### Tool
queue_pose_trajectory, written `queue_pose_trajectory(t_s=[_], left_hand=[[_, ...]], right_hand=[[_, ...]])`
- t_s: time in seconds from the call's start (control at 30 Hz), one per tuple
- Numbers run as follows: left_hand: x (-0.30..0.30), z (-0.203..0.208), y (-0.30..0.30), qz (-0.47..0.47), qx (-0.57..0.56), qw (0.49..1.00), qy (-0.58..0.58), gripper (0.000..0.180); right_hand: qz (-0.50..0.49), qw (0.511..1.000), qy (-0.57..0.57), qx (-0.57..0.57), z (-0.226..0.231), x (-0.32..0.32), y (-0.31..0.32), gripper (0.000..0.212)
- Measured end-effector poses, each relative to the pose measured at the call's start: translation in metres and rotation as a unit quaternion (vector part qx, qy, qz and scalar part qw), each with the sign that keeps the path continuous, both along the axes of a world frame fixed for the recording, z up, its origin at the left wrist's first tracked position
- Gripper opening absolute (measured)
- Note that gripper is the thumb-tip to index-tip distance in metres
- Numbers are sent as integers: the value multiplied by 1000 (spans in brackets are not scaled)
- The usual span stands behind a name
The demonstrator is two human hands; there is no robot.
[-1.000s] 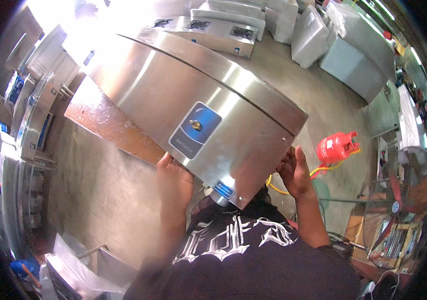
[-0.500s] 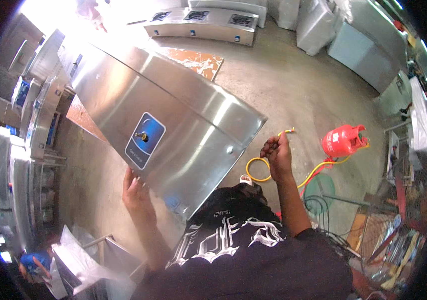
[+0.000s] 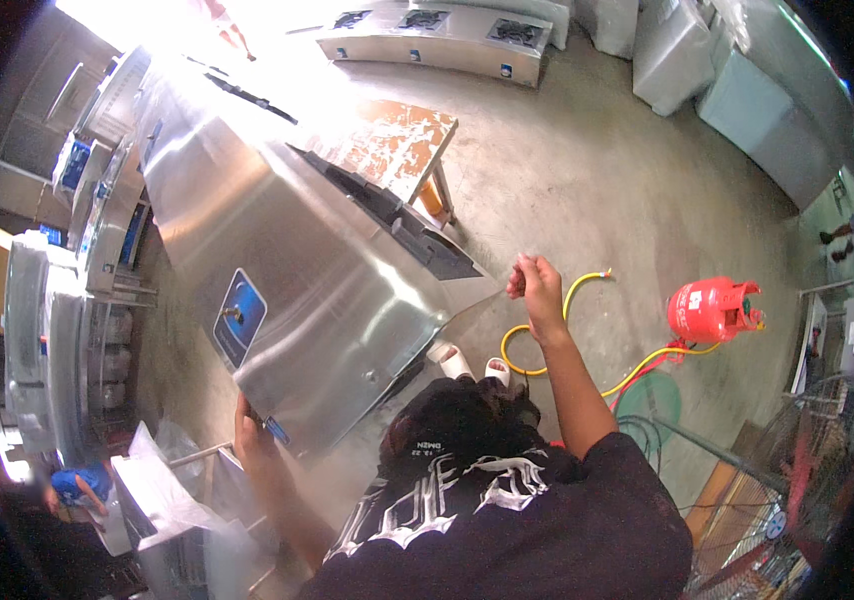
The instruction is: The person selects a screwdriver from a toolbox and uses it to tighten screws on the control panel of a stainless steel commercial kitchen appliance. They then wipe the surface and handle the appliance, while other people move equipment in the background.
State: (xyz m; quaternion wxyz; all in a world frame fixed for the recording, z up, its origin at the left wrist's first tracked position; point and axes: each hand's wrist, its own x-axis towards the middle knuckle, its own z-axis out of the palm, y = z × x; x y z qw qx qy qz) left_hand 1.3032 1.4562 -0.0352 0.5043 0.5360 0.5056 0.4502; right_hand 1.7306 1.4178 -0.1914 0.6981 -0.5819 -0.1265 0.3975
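A brushed stainless-steel gas stove (image 3: 327, 280) fills the middle left, tilted. Its front carries a blue label plate (image 3: 239, 318) with a brass valve stem, and black pan supports (image 3: 387, 210) show along its far side. At its lower left edge my left hand (image 3: 250, 432) grips the stove, fingertips hidden behind the metal. My right hand (image 3: 537, 290) is closed, fingers curled, beside the stove's far right corner. Whether it touches that corner, or holds anything small, I cannot make out.
A brown worktable (image 3: 427, 135) with worn paint stands behind the stove. On the floor to the right are a yellow hose (image 3: 572, 295), a red gas cylinder (image 3: 715, 310) and a fan (image 3: 797, 480). Another stove (image 3: 437, 45) stands at the back; a person in blue (image 3: 77, 487) is lower left.
The stove has tilted and shifted left, bringing its pan supports into view. My right hand has risen slightly, its fingers now more tightly curled. The whole view has shifted a little.
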Motion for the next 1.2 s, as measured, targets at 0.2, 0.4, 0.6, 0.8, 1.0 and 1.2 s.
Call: queue_pose_trajectory(t_s=[0.2,0.4,0.6,0.8,1.0,1.2], left_hand=[[0,10,20,29,-59,998,18,58],[-5,39,22,40,-161,979,116,48],[23,55,20,196,-244,930,196,69],[61,71,14,410,-284,862,95,63],[61,76,4,397,-329,839,173,60],[42,66,16,323,-332,859,217,58]], right_hand=[[53,998,-9,35,-17,14,28,18],[93,989,106,40,-77,29,64,19],[167,963,189,-91,-171,65,120,19],[297,877,355,-127,-234,73,149,21],[326,858,371,-143,-257,55,144,25],[272,908,264,-179,-241,104,147,25]])
